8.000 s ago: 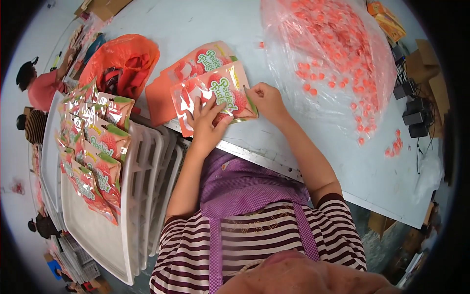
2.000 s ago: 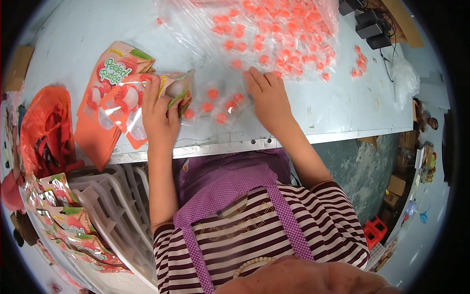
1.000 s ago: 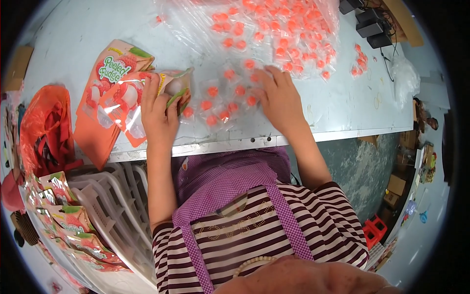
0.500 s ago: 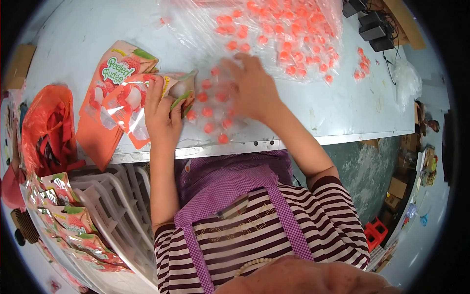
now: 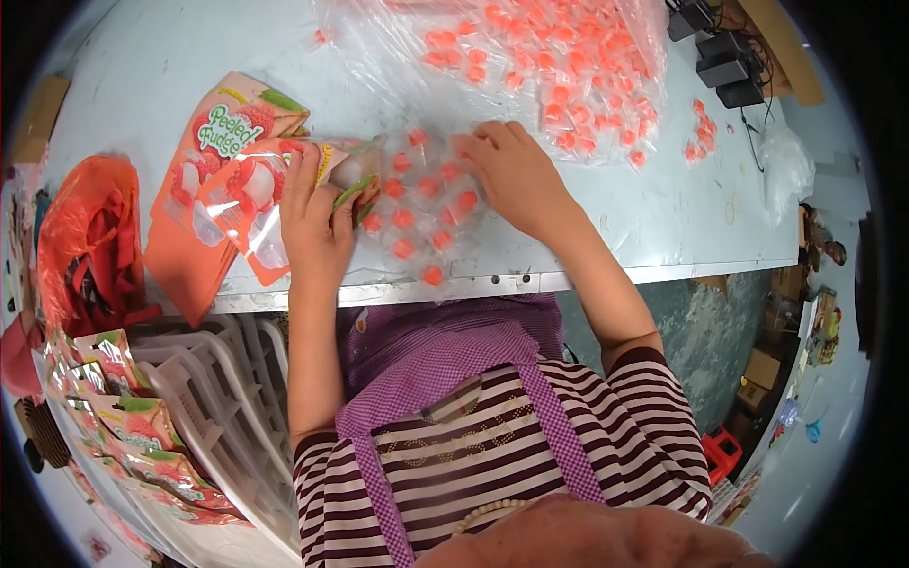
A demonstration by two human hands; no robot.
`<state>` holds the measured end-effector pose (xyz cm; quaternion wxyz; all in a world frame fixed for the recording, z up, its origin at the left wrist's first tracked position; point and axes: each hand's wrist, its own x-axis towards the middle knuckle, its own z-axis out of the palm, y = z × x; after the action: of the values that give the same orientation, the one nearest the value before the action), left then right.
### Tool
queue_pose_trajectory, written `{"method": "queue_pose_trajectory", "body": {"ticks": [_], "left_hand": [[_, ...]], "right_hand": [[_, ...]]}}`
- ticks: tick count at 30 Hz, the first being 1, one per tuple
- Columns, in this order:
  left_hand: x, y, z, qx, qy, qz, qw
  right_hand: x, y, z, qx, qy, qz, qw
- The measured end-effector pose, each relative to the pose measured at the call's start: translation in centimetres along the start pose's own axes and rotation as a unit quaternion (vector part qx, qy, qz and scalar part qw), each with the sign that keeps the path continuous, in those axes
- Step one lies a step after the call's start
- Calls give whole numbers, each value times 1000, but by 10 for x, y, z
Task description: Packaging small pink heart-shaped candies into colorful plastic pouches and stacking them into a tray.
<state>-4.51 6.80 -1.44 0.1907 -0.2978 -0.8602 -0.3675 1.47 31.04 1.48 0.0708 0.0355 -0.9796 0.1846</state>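
Note:
On the pale table, my left hand (image 5: 317, 208) grips a printed candy pouch (image 5: 254, 182) near its mouth, which gapes toward the right. The thumb rests on the green-patterned edge. Beneath and behind lie more flat pouches (image 5: 224, 128) in pink and orange. Right beside the mouth sits a small group of clear-wrapped candies (image 5: 403, 219) with red-orange centres. My right hand (image 5: 519, 180) rests at the far right side of this group, palm down, fingers bent and slightly apart. Its fingertips touch or nearly touch the nearest wrapped candies.
A big clear plastic bag (image 5: 379, 62) spills many wrapped candies (image 5: 578, 71) across the back. A smaller candy cluster (image 5: 701, 133) lies farther right, near black adapters (image 5: 729, 66). Left of the table hang an orange bag (image 5: 95, 227) and filled pouches (image 5: 142, 426) beside white plastic baskets (image 5: 204, 388).
My right hand has drawn back and to the right from above the candies, its fingers bending. My left hand keeps its hold on the pouch.

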Motion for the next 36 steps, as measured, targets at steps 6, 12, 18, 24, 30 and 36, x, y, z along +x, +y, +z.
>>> {"method": "queue_pose_trajectory", "body": {"ticks": [6,12,18,24,30,36], "left_hand": [[1,1,2,3,2,3,1000],[1,2,2,-2,0,-1,1000],[1,0,1,-1,2,1,1000],[1,3,1,0,-3,-1,1000],[0,2,0,6,-2,0,1000],[2,2,1,5,2,-3,1000]], "right_hand": [[34,28,-6,-31,127,16,991],[41,35,8,-155,76,43,984],[34,33,5,-69,65,16,995],[23,23,-2,120,17,2,993],[27,39,-15,165,158,66,971],[21,48,-16,29,135,61,989]]}}
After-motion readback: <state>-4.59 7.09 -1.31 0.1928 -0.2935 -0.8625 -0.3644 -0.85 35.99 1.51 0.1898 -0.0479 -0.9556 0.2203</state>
